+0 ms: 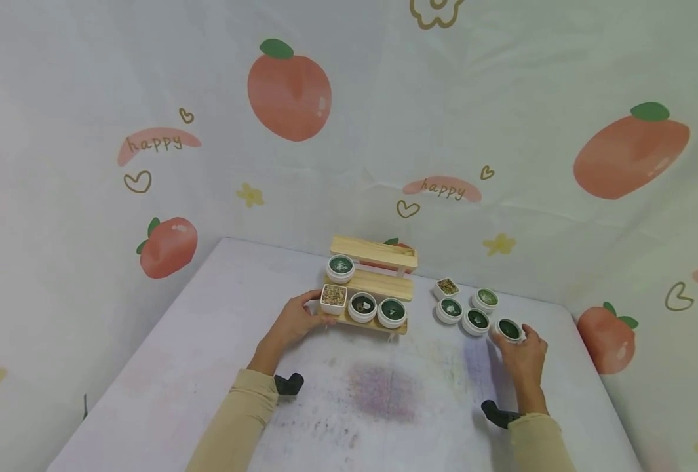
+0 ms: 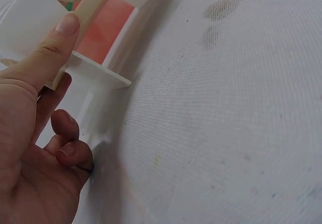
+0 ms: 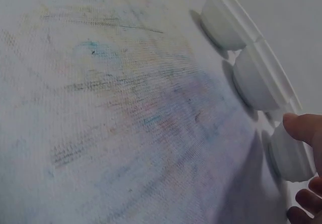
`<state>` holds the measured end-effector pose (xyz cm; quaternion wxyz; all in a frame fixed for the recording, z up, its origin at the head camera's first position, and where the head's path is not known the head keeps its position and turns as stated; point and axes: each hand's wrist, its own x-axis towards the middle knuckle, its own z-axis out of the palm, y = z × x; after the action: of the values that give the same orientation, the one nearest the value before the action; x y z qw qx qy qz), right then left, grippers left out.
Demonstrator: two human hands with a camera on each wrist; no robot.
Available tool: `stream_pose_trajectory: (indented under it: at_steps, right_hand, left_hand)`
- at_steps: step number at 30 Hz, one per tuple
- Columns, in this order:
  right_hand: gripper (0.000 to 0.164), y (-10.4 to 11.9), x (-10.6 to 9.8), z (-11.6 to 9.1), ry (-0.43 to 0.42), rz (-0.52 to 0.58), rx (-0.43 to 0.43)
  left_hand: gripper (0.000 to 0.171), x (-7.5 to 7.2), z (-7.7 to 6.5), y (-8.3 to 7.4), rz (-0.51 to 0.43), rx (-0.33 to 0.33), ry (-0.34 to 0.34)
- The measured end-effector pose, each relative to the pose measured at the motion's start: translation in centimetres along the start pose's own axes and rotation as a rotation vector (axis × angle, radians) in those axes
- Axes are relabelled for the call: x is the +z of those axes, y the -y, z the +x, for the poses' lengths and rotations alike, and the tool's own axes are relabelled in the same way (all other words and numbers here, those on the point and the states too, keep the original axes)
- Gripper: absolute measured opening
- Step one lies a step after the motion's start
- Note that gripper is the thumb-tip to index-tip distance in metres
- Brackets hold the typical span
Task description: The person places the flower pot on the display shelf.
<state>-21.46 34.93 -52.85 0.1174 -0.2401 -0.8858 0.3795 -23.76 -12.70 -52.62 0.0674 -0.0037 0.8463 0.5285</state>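
Observation:
A small tiered wooden stand [image 1: 378, 286] holds several white pots. My left hand [image 1: 297, 321] grips the left end of its lowest plank, beside a square white pot [image 1: 333, 299] with grainy tan filling. The left wrist view shows the thumb [image 2: 59, 42] against the plank, near the pot's wall; the other fingers are curled below. At the right, my right hand [image 1: 524, 353] holds a round white pot [image 1: 509, 330] with dark green filling between thumb and fingers. In the right wrist view the thumb lies on that pot's side [image 3: 291, 156]. It stands at the end of a loose group.
Near the held pot stand round white pots [image 1: 476, 322], [image 1: 449, 310], [image 1: 485, 299] and a square pot [image 1: 446, 287]. On the stand are more round pots [image 1: 362, 307], [image 1: 392, 313], [image 1: 340, 268]. A patterned cloth wall [image 1: 349, 164] rises behind the stained white table [image 1: 431, 406].

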Motion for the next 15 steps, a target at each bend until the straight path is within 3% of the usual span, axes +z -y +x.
stream_pose_trajectory:
  at_steps: [15]
  right_hand:
    - [0.075,0.04,0.61,0.17,-0.029,0.02,-0.056]
  left_hand:
    - [0.081,0.13,0.2,0.51,-0.009,0.01,-0.007]
